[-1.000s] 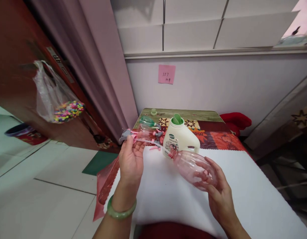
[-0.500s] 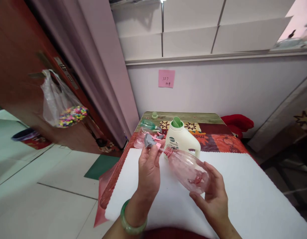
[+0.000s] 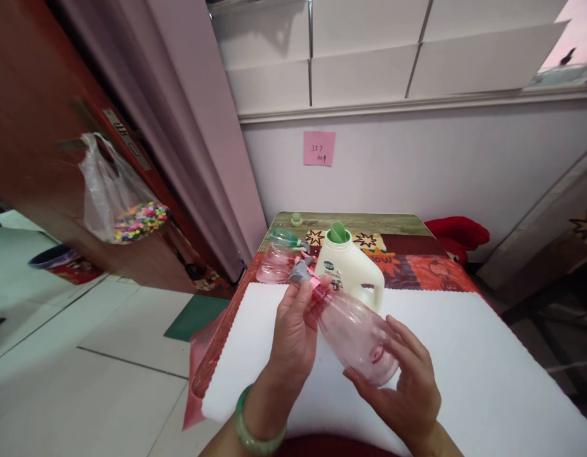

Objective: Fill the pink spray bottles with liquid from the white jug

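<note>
Above the white mat, my right hand (image 3: 402,374) is closed around the base of a clear pink spray bottle (image 3: 357,333), which tilts with its neck up and to the left. My left hand (image 3: 296,327) pinches the grey and pink spray head (image 3: 306,274) at the bottle's neck. The head's collar sits against the bottle mouth; whether its thread is engaged I cannot tell. Just behind the bottle stands a cream jug (image 3: 348,270) with a green spout (image 3: 338,233) in its open mouth. Another pink spray bottle (image 3: 274,261) and a green one (image 3: 283,238) lie at the left.
A small green cap (image 3: 296,219) rests at the table's far left corner. The white mat (image 3: 445,355) covers the near part of the table. A plastic bag (image 3: 126,203) of colourful bits hangs from the door handle. A pink note (image 3: 319,148) is on the wall.
The spray head has come down to the bottle's neck, and its tube is now inside the bottle. My left hand has shifted right, close to the neck.
</note>
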Demonstrator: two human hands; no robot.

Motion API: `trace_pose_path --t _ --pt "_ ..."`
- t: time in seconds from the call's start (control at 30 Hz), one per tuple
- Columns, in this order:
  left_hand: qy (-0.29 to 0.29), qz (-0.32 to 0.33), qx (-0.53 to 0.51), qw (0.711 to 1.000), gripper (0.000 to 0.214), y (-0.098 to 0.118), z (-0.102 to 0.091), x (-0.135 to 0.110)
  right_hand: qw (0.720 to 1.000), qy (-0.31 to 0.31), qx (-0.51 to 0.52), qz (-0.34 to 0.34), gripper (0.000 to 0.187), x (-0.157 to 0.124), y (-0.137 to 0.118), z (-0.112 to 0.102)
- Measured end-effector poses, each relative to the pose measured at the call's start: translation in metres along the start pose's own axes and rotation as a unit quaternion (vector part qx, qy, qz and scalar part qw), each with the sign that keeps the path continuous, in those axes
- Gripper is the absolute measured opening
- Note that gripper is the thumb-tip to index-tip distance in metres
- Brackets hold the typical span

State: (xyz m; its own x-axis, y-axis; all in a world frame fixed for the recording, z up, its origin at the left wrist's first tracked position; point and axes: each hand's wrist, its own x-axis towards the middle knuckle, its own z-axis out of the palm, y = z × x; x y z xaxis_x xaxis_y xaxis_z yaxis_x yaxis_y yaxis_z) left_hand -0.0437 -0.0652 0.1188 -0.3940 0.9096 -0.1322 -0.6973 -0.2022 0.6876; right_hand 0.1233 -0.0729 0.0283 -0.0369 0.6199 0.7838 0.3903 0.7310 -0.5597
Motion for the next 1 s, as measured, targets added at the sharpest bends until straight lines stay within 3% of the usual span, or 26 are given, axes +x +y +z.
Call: trace_pose_path --t 0.1,0.27,0.57,0.77,0.83,0.9,0.93,1.0 --pt "0.0 0.006 0.0 1.0 0.029 0.0 -0.001 0.001 0.996 0.012 -0.059 -0.06 0.071 0.003 -0.006 -0.001" --pt "0.01 0.006 -0.002 1.0 0.024 0.004 -0.002 0.002 0.99 -0.01 -0.107 -0.089 0.053 0.001 -0.01 -0.003" --pt "0.023 0.007 -0.016 1.0 0.03 0.004 0.001 -0.002 0.984 0.019 -0.056 -0.169 0.046 -0.007 0.006 0.004" --pt "0.03 -0.012 -0.017 0.999 0.032 0.0 -0.002 0.001 0.985 0.01 -0.044 -0.168 0.052 -0.008 0.008 0.003" --pt "0.013 -0.017 -0.01 1.0 0.032 0.0 -0.005 0.003 0.994 0.015 -0.015 -0.107 0.06 -0.009 0.005 0.004" --pt "-0.017 -0.015 -0.004 1.0 0.032 0.0 -0.008 0.006 0.995 0.021 0.089 0.041 0.073 -0.01 -0.001 0.005" --pt "-0.036 -0.011 -0.001 0.999 0.032 0.0 -0.009 0.008 0.973 0.011 0.176 0.151 0.079 -0.009 -0.005 0.007" --pt "-0.072 0.0 0.0 0.997 0.031 -0.002 -0.011 0.01 0.863 -0.036 0.346 0.365 0.08 -0.005 -0.014 0.009"
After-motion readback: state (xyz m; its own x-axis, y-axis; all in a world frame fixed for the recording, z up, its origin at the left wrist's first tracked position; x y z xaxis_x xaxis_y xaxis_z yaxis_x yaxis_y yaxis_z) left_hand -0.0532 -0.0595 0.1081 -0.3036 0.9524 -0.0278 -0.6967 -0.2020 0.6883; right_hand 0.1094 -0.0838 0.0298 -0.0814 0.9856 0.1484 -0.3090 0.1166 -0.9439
